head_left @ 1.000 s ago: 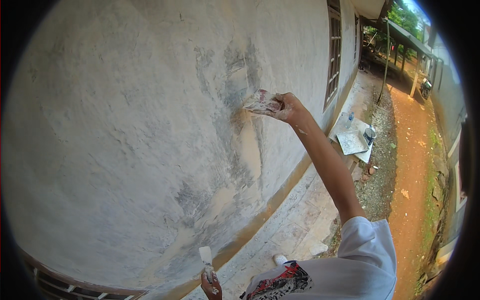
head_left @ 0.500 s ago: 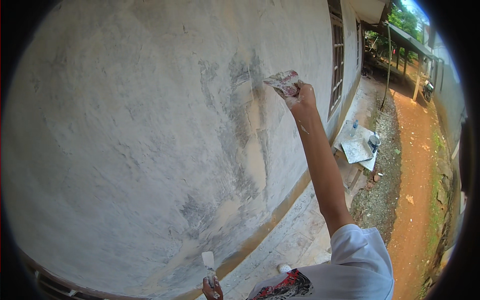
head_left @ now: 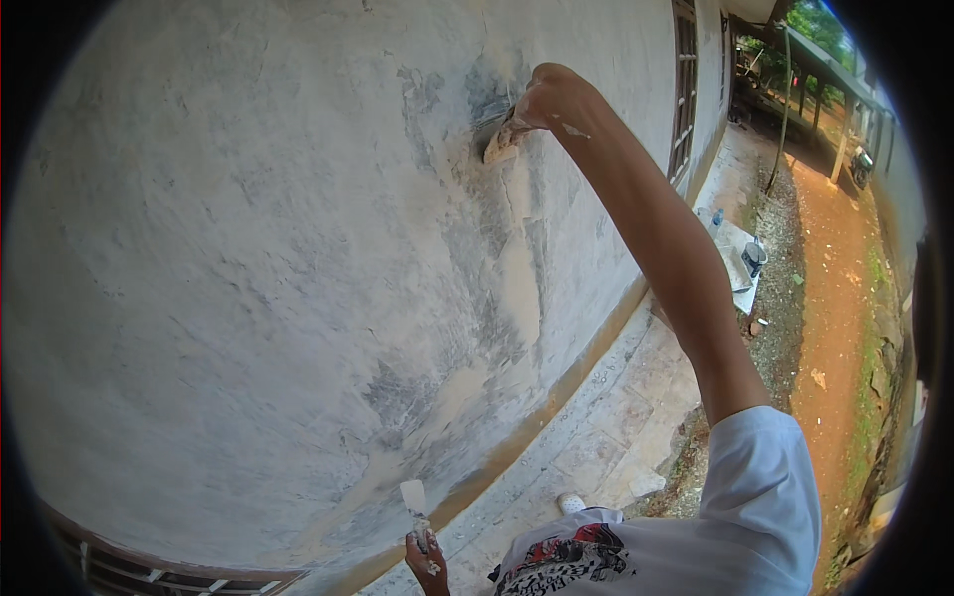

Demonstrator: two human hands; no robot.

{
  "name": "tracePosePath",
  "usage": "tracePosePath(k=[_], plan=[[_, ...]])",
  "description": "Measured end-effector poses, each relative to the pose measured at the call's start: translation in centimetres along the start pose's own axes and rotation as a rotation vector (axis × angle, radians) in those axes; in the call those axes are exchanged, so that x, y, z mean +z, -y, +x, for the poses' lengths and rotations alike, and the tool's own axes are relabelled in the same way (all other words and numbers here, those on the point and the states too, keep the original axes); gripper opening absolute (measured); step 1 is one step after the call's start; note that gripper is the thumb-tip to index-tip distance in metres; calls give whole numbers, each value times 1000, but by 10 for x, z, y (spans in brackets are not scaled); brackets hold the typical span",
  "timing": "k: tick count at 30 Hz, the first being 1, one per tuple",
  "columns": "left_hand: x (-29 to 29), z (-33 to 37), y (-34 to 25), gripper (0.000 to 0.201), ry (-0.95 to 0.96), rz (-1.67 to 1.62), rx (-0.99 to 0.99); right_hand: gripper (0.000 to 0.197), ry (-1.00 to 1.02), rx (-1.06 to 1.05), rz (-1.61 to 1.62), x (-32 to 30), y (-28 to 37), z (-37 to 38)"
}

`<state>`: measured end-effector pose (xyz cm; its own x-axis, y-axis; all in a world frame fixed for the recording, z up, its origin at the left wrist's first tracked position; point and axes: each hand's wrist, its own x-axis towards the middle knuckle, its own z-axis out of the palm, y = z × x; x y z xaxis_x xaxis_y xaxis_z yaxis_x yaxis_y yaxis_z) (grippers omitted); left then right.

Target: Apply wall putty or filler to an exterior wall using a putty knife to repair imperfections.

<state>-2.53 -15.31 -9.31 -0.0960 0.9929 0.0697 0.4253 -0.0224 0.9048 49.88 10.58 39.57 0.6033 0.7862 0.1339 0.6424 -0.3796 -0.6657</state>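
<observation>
My right hand (head_left: 545, 97) is raised high against the grey plastered wall (head_left: 248, 248). It is closed around a flat, putty-smeared spreader (head_left: 501, 145), whose edge lies against a dark, rough patch of the wall. Below the spreader, a beige strip of filler (head_left: 518, 283) runs down the wall. Low in the view, my left hand (head_left: 427, 566) is wrapped round the handle of a putty knife (head_left: 413, 496). The knife's pale blade points upward and its handle is smeared with white. My right forearm carries a white smear.
On the right stands a small table with a white tray (head_left: 735, 266), a dark pot (head_left: 754, 258) and a clear bottle (head_left: 716, 219). Barred windows (head_left: 684, 89) break the wall. A paved ledge (head_left: 606, 432) runs along its foot, beside gravel and an orange dirt path (head_left: 830, 328).
My right hand has moved up and to the left, turning the spreader from face-on to edge against the wall. My left hand with the putty knife has barely shifted; the view has swung slightly left.
</observation>
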Motion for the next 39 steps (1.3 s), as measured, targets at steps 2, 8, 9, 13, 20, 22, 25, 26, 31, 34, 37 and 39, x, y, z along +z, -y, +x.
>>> tracePosePath(k=[2,8,9,13,20,22,25,26,31,34,37,39], plan=[[5,10,13,17,-8,-60,38,25,34,35,22,20,-18,4],[28,31,-13,18,48,-105,-33,25,144,148,163,65,-69,4],[33,34,-16,17,31,-69,39,25,154,165,188,70,-76,3],[45,37,-6,15,39,-196,-72,25,159,208,263,67,-96,2],[49,31,5,14,75,-182,-23,24,125,179,362,32,-82,-1],[46,28,1,13,80,-157,-17,24,118,162,399,23,-72,-2],[41,25,5,13,76,-172,-12,24,119,146,462,15,-64,-3],[39,23,4,13,72,-172,-10,24,122,142,482,14,-61,-3],[28,13,8,12,-10,-280,-43,24,145,121,575,16,-46,-6],[21,9,8,11,-16,-221,-56,24,162,112,623,19,-36,-9],[16,6,17,10,-42,-227,-45,24,183,108,673,25,-29,-15],[18,6,19,11,-46,-231,-41,24,184,108,701,23,-29,-16]])
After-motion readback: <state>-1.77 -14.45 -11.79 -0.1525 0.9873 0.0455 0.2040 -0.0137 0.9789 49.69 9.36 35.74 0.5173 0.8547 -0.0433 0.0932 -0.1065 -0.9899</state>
